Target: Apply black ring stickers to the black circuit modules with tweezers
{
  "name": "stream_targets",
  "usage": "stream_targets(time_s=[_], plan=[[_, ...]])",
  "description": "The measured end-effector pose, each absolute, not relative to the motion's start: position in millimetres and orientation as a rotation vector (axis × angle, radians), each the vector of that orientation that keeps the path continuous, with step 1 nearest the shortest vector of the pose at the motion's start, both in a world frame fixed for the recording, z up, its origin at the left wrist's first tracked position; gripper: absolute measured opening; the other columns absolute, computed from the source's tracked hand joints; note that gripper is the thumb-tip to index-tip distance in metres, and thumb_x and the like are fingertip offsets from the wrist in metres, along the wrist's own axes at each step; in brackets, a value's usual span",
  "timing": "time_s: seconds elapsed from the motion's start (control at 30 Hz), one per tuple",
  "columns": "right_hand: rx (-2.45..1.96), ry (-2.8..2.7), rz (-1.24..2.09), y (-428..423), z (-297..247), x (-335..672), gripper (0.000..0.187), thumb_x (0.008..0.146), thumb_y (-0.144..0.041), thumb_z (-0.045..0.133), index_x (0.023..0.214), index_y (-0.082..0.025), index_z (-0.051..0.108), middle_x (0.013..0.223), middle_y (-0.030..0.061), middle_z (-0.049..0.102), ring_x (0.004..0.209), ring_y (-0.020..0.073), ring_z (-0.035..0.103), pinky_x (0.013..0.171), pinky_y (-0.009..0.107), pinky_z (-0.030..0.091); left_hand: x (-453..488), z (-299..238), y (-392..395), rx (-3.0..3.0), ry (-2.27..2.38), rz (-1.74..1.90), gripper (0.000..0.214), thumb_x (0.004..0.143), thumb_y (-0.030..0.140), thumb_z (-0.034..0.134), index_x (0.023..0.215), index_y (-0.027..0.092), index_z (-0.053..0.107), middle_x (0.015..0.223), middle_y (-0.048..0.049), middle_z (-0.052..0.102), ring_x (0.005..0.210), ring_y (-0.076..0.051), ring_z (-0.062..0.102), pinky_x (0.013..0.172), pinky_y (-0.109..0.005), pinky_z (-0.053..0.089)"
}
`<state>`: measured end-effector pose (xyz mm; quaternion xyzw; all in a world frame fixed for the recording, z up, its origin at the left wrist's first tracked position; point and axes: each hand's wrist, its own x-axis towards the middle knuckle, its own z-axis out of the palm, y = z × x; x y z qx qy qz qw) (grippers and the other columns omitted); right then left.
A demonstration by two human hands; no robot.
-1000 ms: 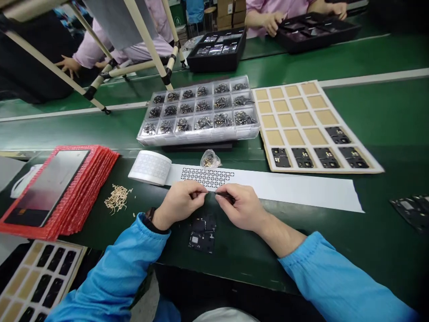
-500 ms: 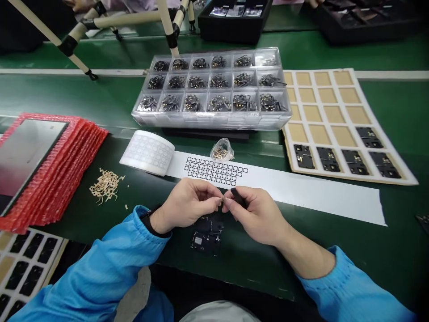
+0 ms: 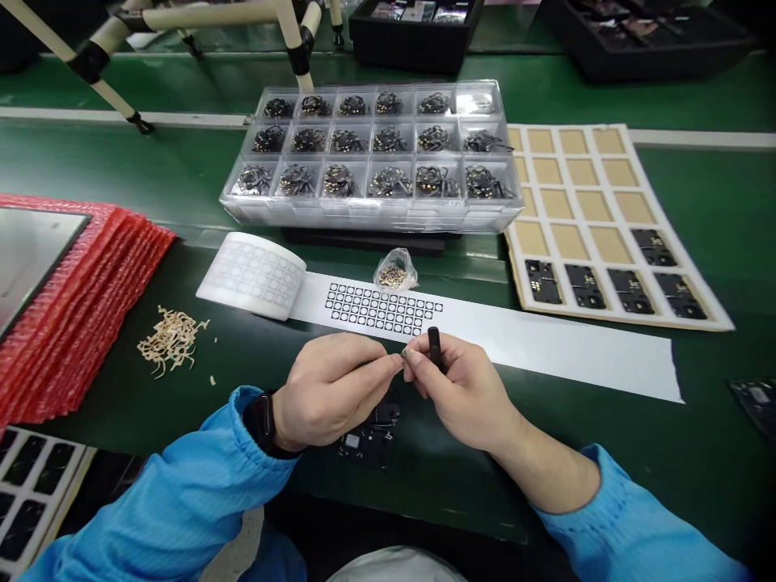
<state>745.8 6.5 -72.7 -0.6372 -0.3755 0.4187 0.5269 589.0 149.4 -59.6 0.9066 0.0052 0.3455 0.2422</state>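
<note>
My left hand (image 3: 331, 388) and my right hand (image 3: 457, 388) meet fingertip to fingertip above the green bench, both pinched on a tiny metal part (image 3: 403, 353). A black tool (image 3: 434, 346) also sticks up from my right hand's grip. Under my hands lies a small black circuit board (image 3: 367, 440), partly hidden. Just beyond them stretches a white label strip (image 3: 515, 339) printed with a grid of small black squares (image 3: 381, 309), its rolled end (image 3: 255, 275) at the left. A small clear bag of gold parts (image 3: 394, 273) rests on the strip.
A clear compartment tray (image 3: 373, 162) of dark parts stands behind the strip. A cardboard grid tray (image 3: 600, 218) with black boards lies at the right. Red bubble-wrap sleeves (image 3: 78, 299) are stacked at the left, beside a pile of tan scraps (image 3: 170, 341). Black bins (image 3: 412, 32) stand at the back.
My view has tilted down and closer, so the people at the far side have left the frame. My hands stay joined at the fingertips, and the black tool now points upward.
</note>
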Motion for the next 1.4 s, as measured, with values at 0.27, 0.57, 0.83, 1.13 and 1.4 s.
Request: stream_targets(time_s=[0.27,0.57,0.83,1.13,1.4], plan=[[-1.549,-0.919,0.92,5.9,-72.3,739.9,0.023,0.107,-0.033,0.058,0.088,-0.021,0.066,0.077,0.0005,0.066,0.067,0.0139,0.059,0.064,0.028,0.047,592.6,-67.6,148.7,2.638,0.009,0.939,0.02,0.092,0.004,0.07,0.112,0.011,0.071,0.101,-0.0117,0.079,0.089,-0.021,0.077,0.08,-0.034,0.067],[-1.61,-1.065,0.764,7.5,-69.0,736.9,0.018,0.104,-0.027,0.058,0.089,-0.021,0.066,0.076,0.002,0.068,0.066,0.0151,0.061,0.062,0.028,0.049,597.3,-63.6,144.5,2.472,0.17,0.886,0.011,0.096,0.009,0.064,0.097,0.016,0.072,0.091,-0.0046,0.079,0.08,-0.014,0.076,0.076,-0.025,0.065],[-1.342,-0.642,1.243,12.0,-66.4,744.4,0.024,0.098,-0.036,0.067,0.082,-0.018,0.066,0.07,0.0002,0.066,0.055,0.0103,0.053,0.055,0.025,0.042,594.1,-59.4,152.6,2.49,0.014,0.912,0.016,0.094,0.005,0.068,0.107,0.013,0.071,0.097,-0.01,0.078,0.088,-0.018,0.076,0.079,-0.027,0.065],[-1.103,-0.229,1.57,13.9,-59.5,745.0,0.03,0.082,-0.039,0.082,0.077,-0.015,0.065,0.069,0.0032,0.07,0.048,0.0065,0.05,0.045,0.02,0.026,591.2,-58.5,164.2,2.573,-0.321,0.826,0.031,0.099,0.008,0.057,0.129,0.007,0.063,0.106,-0.0162,0.076,0.096,-0.025,0.075,0.081,-0.037,0.066],[-1.089,-0.259,1.593,13.2,-63.5,745.1,0.032,0.085,-0.04,0.081,0.073,-0.014,0.066,0.064,0.0025,0.068,0.044,0.0051,0.047,0.045,0.019,0.027,589.3,-56.8,167.0,2.541,-0.368,0.781,0.029,0.101,0.006,0.048,0.125,0.007,0.065,0.108,-0.0173,0.077,0.101,-0.025,0.076,0.086,-0.037,0.066]])
